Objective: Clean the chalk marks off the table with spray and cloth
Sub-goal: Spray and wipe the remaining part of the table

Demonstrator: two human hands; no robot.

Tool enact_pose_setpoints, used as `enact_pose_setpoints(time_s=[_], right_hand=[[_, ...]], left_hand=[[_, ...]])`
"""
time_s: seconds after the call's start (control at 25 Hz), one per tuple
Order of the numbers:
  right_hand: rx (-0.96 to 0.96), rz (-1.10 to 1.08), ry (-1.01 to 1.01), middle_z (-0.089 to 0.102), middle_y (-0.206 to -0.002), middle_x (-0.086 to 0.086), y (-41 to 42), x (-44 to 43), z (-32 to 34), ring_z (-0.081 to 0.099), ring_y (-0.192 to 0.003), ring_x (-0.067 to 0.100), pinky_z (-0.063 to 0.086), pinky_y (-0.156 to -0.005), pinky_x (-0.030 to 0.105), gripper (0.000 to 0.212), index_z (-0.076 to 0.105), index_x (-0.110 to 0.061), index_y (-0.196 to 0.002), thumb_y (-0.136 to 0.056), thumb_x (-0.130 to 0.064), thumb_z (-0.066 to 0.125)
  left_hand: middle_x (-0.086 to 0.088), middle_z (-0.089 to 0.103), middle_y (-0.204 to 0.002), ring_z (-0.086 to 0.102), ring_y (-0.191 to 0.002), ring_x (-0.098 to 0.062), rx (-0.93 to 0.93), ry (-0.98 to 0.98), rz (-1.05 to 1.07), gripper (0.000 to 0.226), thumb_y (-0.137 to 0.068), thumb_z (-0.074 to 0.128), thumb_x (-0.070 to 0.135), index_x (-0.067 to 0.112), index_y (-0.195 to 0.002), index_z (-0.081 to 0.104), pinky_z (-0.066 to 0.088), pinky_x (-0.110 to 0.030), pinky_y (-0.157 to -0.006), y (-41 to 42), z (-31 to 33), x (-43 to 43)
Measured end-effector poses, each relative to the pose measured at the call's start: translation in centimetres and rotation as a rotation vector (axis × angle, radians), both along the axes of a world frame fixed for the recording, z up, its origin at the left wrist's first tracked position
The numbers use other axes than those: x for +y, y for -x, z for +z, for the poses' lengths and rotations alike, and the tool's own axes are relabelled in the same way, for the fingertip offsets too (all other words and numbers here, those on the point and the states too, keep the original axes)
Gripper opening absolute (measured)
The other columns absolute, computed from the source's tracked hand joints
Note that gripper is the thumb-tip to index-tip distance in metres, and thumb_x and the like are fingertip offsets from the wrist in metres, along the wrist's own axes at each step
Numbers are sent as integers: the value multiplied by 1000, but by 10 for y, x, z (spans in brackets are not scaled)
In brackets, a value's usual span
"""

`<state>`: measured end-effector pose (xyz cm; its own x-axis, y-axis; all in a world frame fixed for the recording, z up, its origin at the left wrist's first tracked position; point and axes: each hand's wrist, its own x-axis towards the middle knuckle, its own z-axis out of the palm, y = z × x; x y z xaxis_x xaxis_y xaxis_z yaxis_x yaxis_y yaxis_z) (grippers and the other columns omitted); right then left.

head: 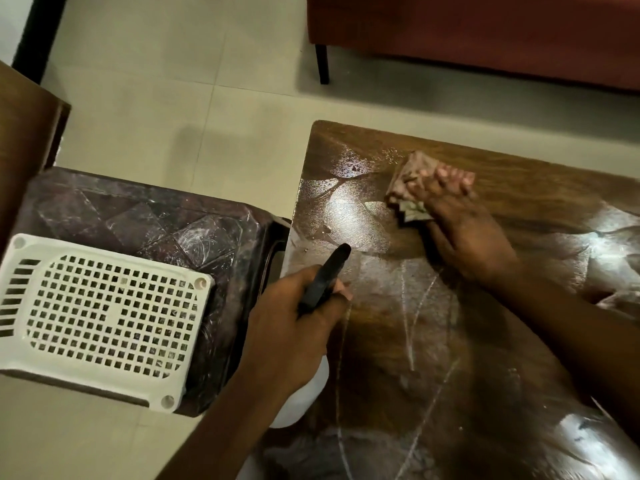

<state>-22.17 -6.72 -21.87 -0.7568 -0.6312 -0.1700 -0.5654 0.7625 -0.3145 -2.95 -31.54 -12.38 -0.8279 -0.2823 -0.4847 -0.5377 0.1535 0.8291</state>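
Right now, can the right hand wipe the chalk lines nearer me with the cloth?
Likely yes: the chalk lines lie uncovered on the table just beside the right hand holding the cloth.

The wooden bench (519,188) stands on pale floor tiles (173,98). Its glossy top is streaked with white chalk lines (409,330) and wet patches (346,209). A crumpled pinkish cloth (403,180) lies near its far left corner. Just beside the bench, a dark stool (156,216) carries an upturned white basket (104,306).
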Motion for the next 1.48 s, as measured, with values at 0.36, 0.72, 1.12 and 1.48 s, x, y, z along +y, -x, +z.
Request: enact_pose_setpoints(time_s=[0.36, 0.72, 1.12, 1.48], right_hand=[[-23, 533, 13, 17, -178, -1, -152, 37, 2, 15, -166, 27, 8, -135, 46, 59, 26, -30, -170, -112, -37, 38], [-50, -541, 159, 29, -175, 8, -120, 37, 6, 14, -166, 28, 8, -135, 53, 59, 35, -20, -167, -109, -20, 45], [63, 830, -47, 26, -178, 2, -182, 115, 3, 25, -164, 29, 14, -133, 50, 63, 28, -24, -170, -110, -39, 40], [-66, 28, 109, 28, -176, 5, -166, -54, -5, 12, -166, 31, 10, -133, 59, 61, 35, -24, -167, -107, -34, 43]], left_hand=[[-10, 62, -61, 59, -57, -38, -130, -30, -146, 26, -79, 71, 47, 22, -86, 71, 55, -66, -63, -34, 0, 39], [5, 74, -75, 72, -71, -20, -222, -56, -146, 41, -67, 65, 69, 38, -90, 77, 63, -60, -78, -63, 0, 61], [0, 75, -81, 69, -76, -30, -213, -149, 66, 35, -66, 73, 59, 32, -86, 81, 58, -65, -78, -84, 0, 52], [-12, 72, -72, 65, -65, -26, -116, -113, 268, 17, -76, 81, 42, 27, -84, 81, 54, -55, -70, -104, -6, 33]])
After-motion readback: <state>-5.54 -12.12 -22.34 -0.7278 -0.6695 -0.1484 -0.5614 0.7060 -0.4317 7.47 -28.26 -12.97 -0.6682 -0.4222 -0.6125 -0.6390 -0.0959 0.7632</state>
